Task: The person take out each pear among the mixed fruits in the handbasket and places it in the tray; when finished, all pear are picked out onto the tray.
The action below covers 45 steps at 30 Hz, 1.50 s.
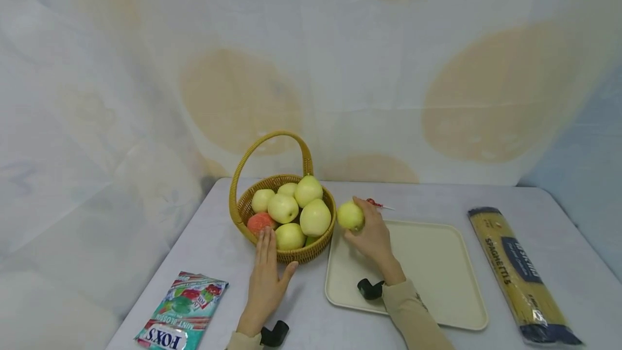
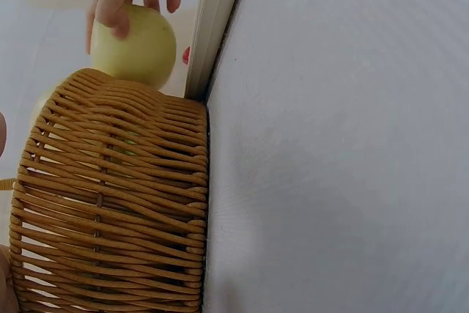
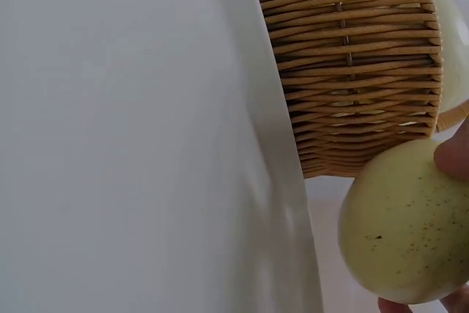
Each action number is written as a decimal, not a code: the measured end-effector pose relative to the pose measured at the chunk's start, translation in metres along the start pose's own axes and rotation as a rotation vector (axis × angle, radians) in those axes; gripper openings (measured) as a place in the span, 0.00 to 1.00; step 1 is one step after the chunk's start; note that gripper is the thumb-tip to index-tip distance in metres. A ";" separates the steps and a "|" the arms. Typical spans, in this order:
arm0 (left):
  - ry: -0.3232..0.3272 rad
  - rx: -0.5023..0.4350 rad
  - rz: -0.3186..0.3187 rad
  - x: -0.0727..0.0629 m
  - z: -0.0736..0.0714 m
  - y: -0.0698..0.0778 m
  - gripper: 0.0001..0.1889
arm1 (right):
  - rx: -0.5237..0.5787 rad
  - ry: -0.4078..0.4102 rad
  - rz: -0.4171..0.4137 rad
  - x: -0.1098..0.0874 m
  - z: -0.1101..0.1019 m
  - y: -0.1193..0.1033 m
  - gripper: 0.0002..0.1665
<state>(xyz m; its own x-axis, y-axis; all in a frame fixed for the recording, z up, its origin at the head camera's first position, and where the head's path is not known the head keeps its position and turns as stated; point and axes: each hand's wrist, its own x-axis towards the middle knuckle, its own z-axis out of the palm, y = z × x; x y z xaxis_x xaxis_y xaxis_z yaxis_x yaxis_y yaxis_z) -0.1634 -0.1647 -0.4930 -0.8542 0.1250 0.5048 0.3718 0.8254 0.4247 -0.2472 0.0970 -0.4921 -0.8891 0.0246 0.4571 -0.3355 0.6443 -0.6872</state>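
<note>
Your right hand (image 1: pixel 373 235) curls its fingers round a green fruit (image 1: pixel 349 216) right of the basket (image 1: pixel 306 255), left hand (image 1: pixel 268 280) straight-fingered at its near rim; bumping the fruit pile (image 1: pixel 283 208) could spill some.

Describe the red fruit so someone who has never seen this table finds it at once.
Find the wicker basket with the arched handle, left of the cream tray. Inside, look to the near left, by the fingertips of the left hand. There sits the red fruit, the only red one among yellow-green fruits.
</note>
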 end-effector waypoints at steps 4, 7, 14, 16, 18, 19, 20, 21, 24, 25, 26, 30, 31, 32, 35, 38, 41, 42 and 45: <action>-0.008 -0.005 -0.007 0.000 0.000 0.000 0.46 | 0.011 -0.004 0.042 -0.001 -0.001 0.002 0.46; -0.011 -0.002 -0.014 0.000 -0.001 0.000 0.46 | 0.046 -0.001 0.071 0.000 -0.001 0.003 0.44; -0.002 -0.008 -0.005 0.000 -0.001 0.000 0.46 | 0.054 -0.055 0.114 0.000 0.001 0.006 0.44; -0.002 -0.004 -0.002 0.000 0.000 -0.001 0.45 | 0.075 -0.063 0.127 0.000 0.002 0.006 0.44; -0.001 -0.009 -0.004 -0.001 0.000 -0.001 0.45 | 0.094 -0.070 0.135 0.000 0.002 0.005 0.44; 0.001 -0.008 -0.003 -0.001 0.001 -0.001 0.45 | 0.105 -0.067 0.132 0.000 0.002 0.005 0.44; 0.003 -0.008 -0.002 -0.001 0.001 -0.002 0.45 | 0.114 -0.062 0.128 0.000 0.002 0.004 0.44; 0.004 -0.007 0.000 -0.001 0.001 -0.002 0.45 | 0.122 -0.054 0.118 0.000 0.002 0.003 0.44; 0.010 -0.001 0.007 -0.001 0.002 -0.002 0.45 | 0.141 -0.029 0.082 0.002 0.003 0.000 0.43; 0.010 0.000 0.007 -0.001 0.002 -0.003 0.45 | 0.145 -0.022 0.068 0.003 0.003 -0.001 0.42; 0.010 0.000 0.007 -0.001 0.002 -0.003 0.46 | 0.149 -0.016 0.058 0.003 0.004 -0.003 0.42; 0.012 0.001 0.015 0.000 0.002 -0.002 0.46 | 0.158 0.014 0.030 0.003 0.005 -0.008 0.41; 0.013 0.000 0.016 0.000 0.002 -0.002 0.46 | 0.165 0.021 0.029 0.003 0.005 -0.009 0.40; 0.017 0.000 0.019 0.000 0.003 -0.002 0.46 | 0.172 0.029 0.027 0.004 0.006 -0.010 0.40; 0.029 0.005 0.030 0.000 0.003 -0.002 0.46 | 0.181 0.043 0.009 0.004 0.008 -0.013 0.40; 0.037 0.006 0.036 0.000 0.003 -0.003 0.46 | 0.187 0.050 -0.012 0.005 0.009 -0.017 0.40; 0.040 0.009 0.040 0.000 0.003 -0.003 0.46 | 0.195 0.051 -0.021 0.006 0.011 -0.022 0.40; 0.039 0.009 0.040 0.000 0.003 -0.003 0.46 | 0.193 0.051 -0.021 0.006 0.011 -0.023 0.40; 0.043 0.013 0.044 0.001 0.003 -0.004 0.46 | 0.200 0.062 -0.041 0.007 0.013 -0.028 0.39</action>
<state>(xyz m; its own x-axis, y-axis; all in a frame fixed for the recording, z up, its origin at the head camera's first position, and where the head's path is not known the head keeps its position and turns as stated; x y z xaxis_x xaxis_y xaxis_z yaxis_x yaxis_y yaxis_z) -0.1663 -0.1658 -0.4966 -0.8205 0.1383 0.5547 0.4042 0.8265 0.3917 -0.2483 0.0694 -0.4771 -0.8544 0.0523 0.5170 -0.4319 0.4816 -0.7626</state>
